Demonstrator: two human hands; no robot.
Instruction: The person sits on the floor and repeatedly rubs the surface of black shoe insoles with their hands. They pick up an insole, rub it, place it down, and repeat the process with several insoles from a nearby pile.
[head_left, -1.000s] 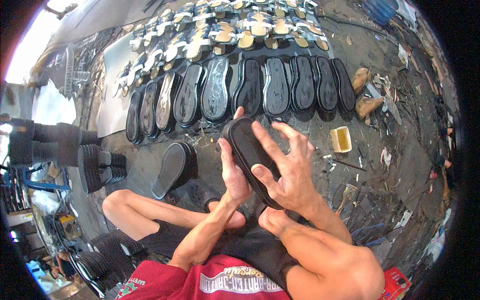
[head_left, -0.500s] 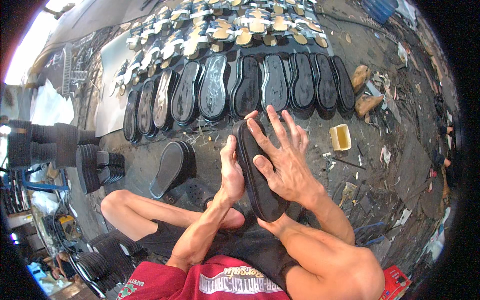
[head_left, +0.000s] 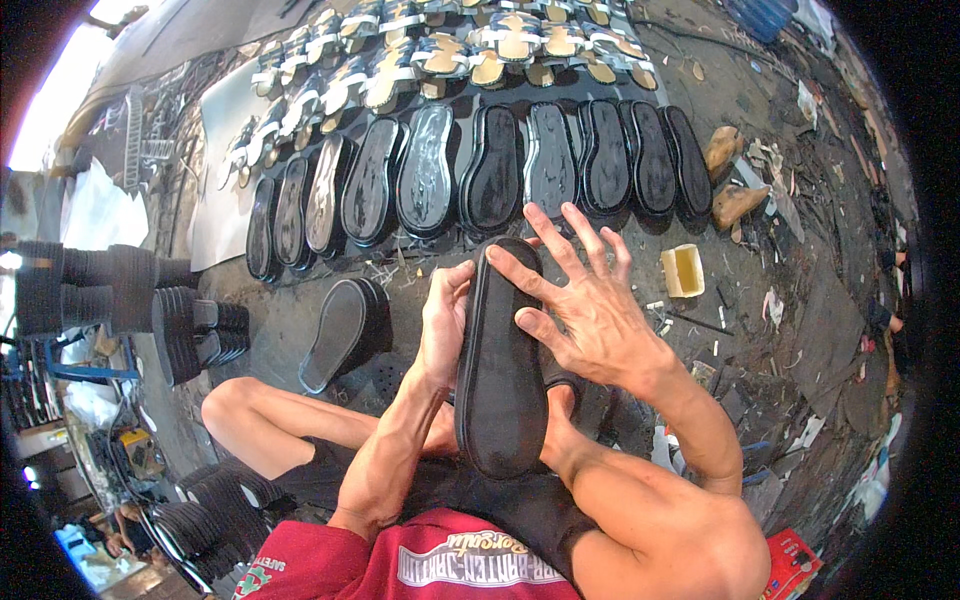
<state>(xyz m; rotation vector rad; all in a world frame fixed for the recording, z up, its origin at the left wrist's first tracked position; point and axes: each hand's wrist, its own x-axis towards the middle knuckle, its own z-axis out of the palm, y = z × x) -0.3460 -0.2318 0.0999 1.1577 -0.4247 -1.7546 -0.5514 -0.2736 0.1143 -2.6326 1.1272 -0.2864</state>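
Observation:
A thick black shoe sole (head_left: 498, 370) stands out in front of my body, its toe end away from me and its heel end above my lap. My left hand (head_left: 442, 325) grips it along the left edge, with the other fingers hidden behind it. Over the toe end spreads my right hand (head_left: 600, 305); its index fingertip rests on the upper surface near the left rim and its thumb tip is at the right side. The remaining fingers fan out past the sole. Beyond both hands runs a row of glossy, wet-looking black soles (head_left: 490, 180).
Strapped sandals with tan insoles (head_left: 440, 60) fill the far floor. Another sole stack (head_left: 345, 330) lies left of my hands. Taller sole piles (head_left: 205, 335) stand farther left. At right are a yellowish open container (head_left: 683, 272), wooden shoe lasts (head_left: 738, 206) and scattered scraps (head_left: 790, 190).
The held sole has turned more upright and its heel end has swung left and toward me. My left hand has shifted slightly left; my right hand has moved a little right.

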